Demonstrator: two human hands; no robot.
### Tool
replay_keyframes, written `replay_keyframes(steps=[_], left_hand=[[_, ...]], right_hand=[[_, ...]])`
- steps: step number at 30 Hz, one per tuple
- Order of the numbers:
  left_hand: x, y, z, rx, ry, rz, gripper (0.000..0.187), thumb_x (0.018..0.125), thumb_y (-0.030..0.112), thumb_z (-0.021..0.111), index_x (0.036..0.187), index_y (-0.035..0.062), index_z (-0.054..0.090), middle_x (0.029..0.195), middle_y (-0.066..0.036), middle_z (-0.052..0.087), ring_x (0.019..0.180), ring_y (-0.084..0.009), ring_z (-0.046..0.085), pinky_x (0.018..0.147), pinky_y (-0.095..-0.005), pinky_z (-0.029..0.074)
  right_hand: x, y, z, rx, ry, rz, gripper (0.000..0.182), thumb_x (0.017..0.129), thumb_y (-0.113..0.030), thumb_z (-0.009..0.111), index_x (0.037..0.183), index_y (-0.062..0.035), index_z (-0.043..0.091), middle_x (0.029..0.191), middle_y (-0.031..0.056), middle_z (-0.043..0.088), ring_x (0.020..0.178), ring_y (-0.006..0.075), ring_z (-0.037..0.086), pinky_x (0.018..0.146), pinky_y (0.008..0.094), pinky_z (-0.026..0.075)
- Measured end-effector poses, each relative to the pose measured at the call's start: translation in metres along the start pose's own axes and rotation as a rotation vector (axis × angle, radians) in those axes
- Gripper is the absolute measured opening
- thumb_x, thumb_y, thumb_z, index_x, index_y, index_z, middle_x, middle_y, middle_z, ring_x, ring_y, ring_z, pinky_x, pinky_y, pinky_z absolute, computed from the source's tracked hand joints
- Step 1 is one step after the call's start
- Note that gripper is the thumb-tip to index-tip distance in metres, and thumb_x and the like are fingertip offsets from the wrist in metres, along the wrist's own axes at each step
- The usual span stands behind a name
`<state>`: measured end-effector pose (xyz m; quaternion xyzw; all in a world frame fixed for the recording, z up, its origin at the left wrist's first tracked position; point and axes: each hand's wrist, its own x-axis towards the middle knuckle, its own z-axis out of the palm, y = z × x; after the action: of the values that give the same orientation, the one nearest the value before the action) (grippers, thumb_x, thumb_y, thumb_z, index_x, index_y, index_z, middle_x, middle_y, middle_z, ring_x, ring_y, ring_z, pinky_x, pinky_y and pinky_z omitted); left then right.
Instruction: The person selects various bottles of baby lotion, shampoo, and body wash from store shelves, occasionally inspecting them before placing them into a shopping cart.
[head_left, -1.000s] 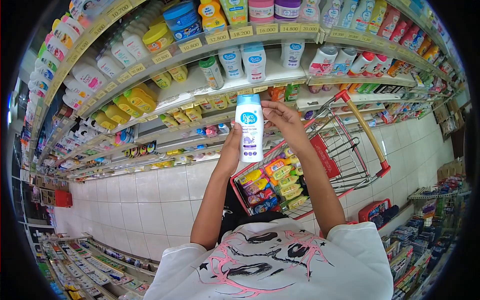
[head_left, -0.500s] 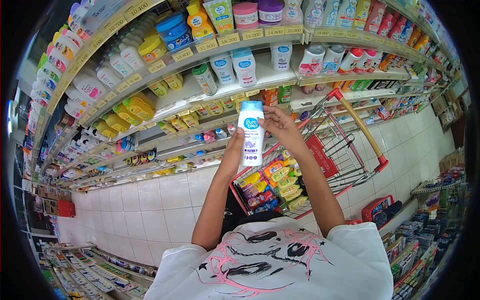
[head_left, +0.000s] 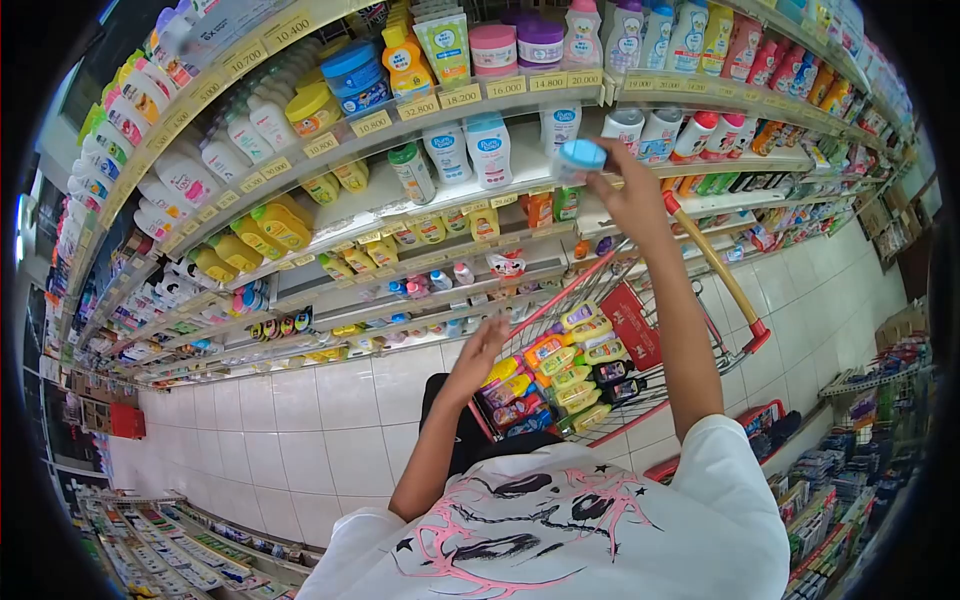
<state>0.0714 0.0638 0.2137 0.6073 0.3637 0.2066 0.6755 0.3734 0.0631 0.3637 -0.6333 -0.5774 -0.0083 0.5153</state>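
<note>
Step in hand, as I judge it: a one-handed hold on the bottle at the front of the shelf, about one o'clock from mid-view. Your right hand has it, fingers closed about the cap end. Your left hand is at six o'clock, over the cart edge, fingers loosely spread and holding nothing.

Next move, by my reading, calls for a firm right-hand grip and a level wrist; if you bring the bottle in over the shelf, it wants tipping upright and guiding past the white bottle just behind it. A knock there seems the likeliest slip.

The bottle: light-blue cap, pale body, cap tipped toward you so the body looks foreshortened (too blurred to read the label). Similar pale bottles stand on the shelf at twelve o'clock. Cart lies toward four o'clock, with colourful packs inside.
</note>
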Motion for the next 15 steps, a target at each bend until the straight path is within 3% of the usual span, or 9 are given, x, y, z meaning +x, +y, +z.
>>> replay_keyframes(steps=[5,7,12,13,15], left_hand=[[-0.013,-0.053,0.015,0.079,-0.222,-0.076,0.038,0.099,0.026,0.055,0.129,0.0052,0.052,0.126,-0.006,0.056,0.12,-0.0167,0.05,0.1,-0.032,0.04],[-0.003,-0.039,0.023,0.131,-0.173,0.054,0.038,0.096,0.021,0.059,0.127,0.0007,0.053,0.116,-0.01,0.06,0.111,-0.0181,0.055,0.096,-0.0307,0.043],[0.094,0.03,0.026,0.317,0.012,0.494,0.046,0.092,0.019,0.063,0.131,0.0,0.047,0.122,-0.018,0.056,0.115,-0.0279,0.056,0.098,-0.0347,0.043],[0.118,0.052,0.028,0.393,0.047,0.554,0.047,0.092,0.018,0.063,0.132,-0.0003,0.046,0.123,-0.02,0.055,0.116,-0.0307,0.055,0.098,-0.0366,0.043],[0.154,0.095,0.041,0.426,0.123,0.583,0.05,0.093,0.022,0.063,0.133,-0.0019,0.044,0.13,-0.02,0.053,0.123,-0.0275,0.052,0.102,-0.0373,0.041]], right_hand=[[0.033,0.059,0.009,0.024,-0.043,-0.014,0.045,0.083,-0.009,0.072,0.123,-0.0016,0.053,0.102,0.0137,0.068,0.097,0.0202,0.066,0.086,0.0326,0.051],[0.037,0.065,0.015,0.119,-0.064,0.014,0.044,0.084,-0.007,0.07,0.124,-0.0018,0.053,0.105,0.0133,0.067,0.099,0.0191,0.065,0.087,0.0318,0.051],[0.044,0.091,0.024,0.255,-0.126,0.062,0.044,0.085,-0.003,0.069,0.126,-0.0018,0.052,0.109,0.0129,0.066,0.101,0.0181,0.063,0.09,0.0313,0.05],[0.045,0.093,0.024,0.31,-0.129,0.099,0.045,0.085,-0.005,0.07,0.126,-0.0012,0.051,0.112,0.0154,0.065,0.104,0.021,0.063,0.092,0.0329,0.049],[0.049,0.096,0.024,0.355,-0.123,0.135,0.046,0.084,-0.007,0.071,0.125,-0.0005,0.05,0.115,0.018,0.064,0.107,0.0239,0.062,0.094,0.0346,0.049]])
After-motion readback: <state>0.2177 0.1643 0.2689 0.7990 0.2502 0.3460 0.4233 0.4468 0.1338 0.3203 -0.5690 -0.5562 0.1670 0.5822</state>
